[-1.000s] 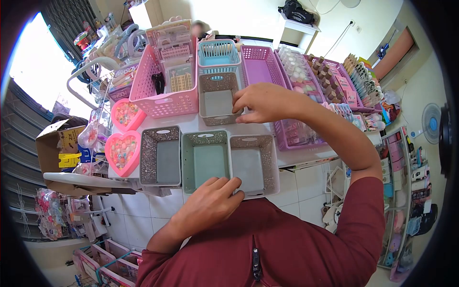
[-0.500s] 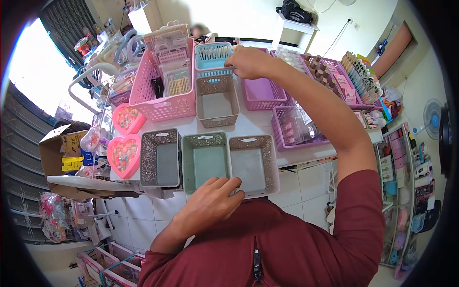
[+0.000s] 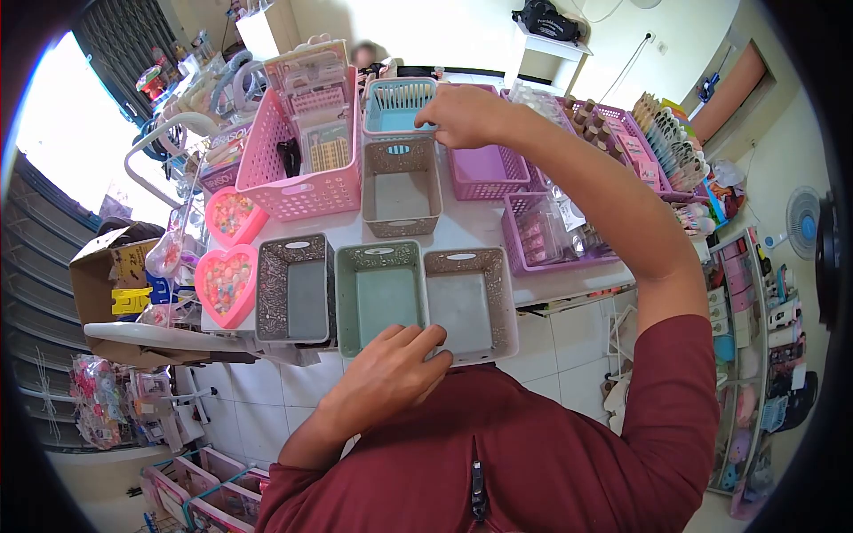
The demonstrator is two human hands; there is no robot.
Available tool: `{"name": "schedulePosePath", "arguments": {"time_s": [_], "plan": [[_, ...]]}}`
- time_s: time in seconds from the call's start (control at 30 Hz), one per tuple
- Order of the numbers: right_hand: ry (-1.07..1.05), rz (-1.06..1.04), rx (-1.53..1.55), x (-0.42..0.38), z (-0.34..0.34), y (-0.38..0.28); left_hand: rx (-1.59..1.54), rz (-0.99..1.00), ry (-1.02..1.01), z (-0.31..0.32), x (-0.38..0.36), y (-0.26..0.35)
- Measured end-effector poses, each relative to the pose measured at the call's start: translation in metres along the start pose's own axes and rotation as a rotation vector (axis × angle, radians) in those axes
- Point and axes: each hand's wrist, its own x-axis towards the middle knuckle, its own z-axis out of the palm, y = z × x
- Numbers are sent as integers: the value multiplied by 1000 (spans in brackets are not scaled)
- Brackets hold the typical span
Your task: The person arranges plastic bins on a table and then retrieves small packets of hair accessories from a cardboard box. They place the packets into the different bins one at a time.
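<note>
My right hand [image 3: 462, 117] reaches across the table, its fingers curled at the right rim of a light blue basket [image 3: 400, 108]. My left hand [image 3: 391, 366] rests with bent fingers at the front rims of a green basket [image 3: 380, 289] and a light grey basket [image 3: 462, 306]; its fingertips are partly hidden. To the left of these stands a darker grey basket [image 3: 306, 293]. Another grey-brown basket [image 3: 402, 191] sits just in front of the blue one. A purple basket [image 3: 484, 169] is below my right wrist.
A filled pink basket [image 3: 306, 191] and two heart-shaped pink boxes [image 3: 227, 282] of beads stand at the left. Purple baskets with packets [image 3: 551, 235] and brushes line the right. A person [image 3: 366, 58] is partly visible behind the table. A fan [image 3: 804, 211] stands far right.
The view has shifted slightly, moving the table's items a little to the left. Both hands keep nearly the same places; my right hand's fingers sit slightly lower against the blue basket's rim.
</note>
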Motion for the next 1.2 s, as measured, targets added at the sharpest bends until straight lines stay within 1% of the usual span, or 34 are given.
{"name": "schedulePosePath", "arguments": {"time_s": [0.1, 0.17, 0.2, 0.27, 0.33, 0.37, 0.4, 0.47, 0.53, 0.57, 0.63, 0.67, 0.7, 0.73, 0.77, 0.8, 0.87, 0.9, 0.97, 1.03, 1.07, 1.13, 1.2], "plan": [[-12, -3, 8, -5, -11, 2, -1, -13, -8, 2, 0, 0], [37, -13, 99, -12, -19, 8, -3, -11, -5, 4, 1, 0], [75, -1, 107, -25, -35, 0, -1, -12, 3, 4, 2, 1], [173, -84, 121, -57, -60, -13, -5, -12, 9, 6, 4, 2], [139, -134, 221, -101, -83, -40, 16, -10, -3, 7, 6, 2], [94, -194, 309, -126, -86, -56, 12, -12, -3, 7, 7, 2], [50, -253, 398, -150, -84, -73, 23, -12, -4, 7, 7, 2], [-55, -367, 481, -184, -63, -107, 32, -13, -7, 6, 9, 2], [-35, -329, 226, -207, -41, -136, 66, -12, -43, 4, 9, 2], [-39, -327, 235, -214, -31, -143, 59, -14, -50, 3, 10, 4], [50, -275, 254, -225, -13, -152, 52, -43, 30, 0, 12, 5], [85, -269, 252, -229, -6, -155, 47, -43, 20, 1, 12, 3], [84, -263, 259, -229, -2, -155, 64, -18, 34, 4, 10, -1], [129, -251, 264, -230, 1, -156, 79, 6, 47, 5, 9, -3], [174, -237, 268, -231, 3, -157, 73, 9, 38, 4, 9, -4], [171, -230, 273, -231, 5, -158, 96, 9, 58, 3, 10, -5], [275, -169, 273, -232, 8, -157, 115, 12, 76, 2, 12, -4], [273, -165, 275, -232, 10, -157, 132, -12, 100, 2, 12, -4], [357, -113, 266, -233, 14, -158, 147, -37, 122, -3, 12, -2], [379, -88, 253, -234, 17, -159, 203, -37, 226, -11, 11, 0], [403, -65, 236, -235, 18, -159, 202, -40, 223, -14, 8, 1], [412, -48, 231, -236, 18, -158, 154, -114, 245, -20, 1, 0], [419, -30, 230, -238, 19, -158, 125, -117, 222, -19, -3, -5]]}}
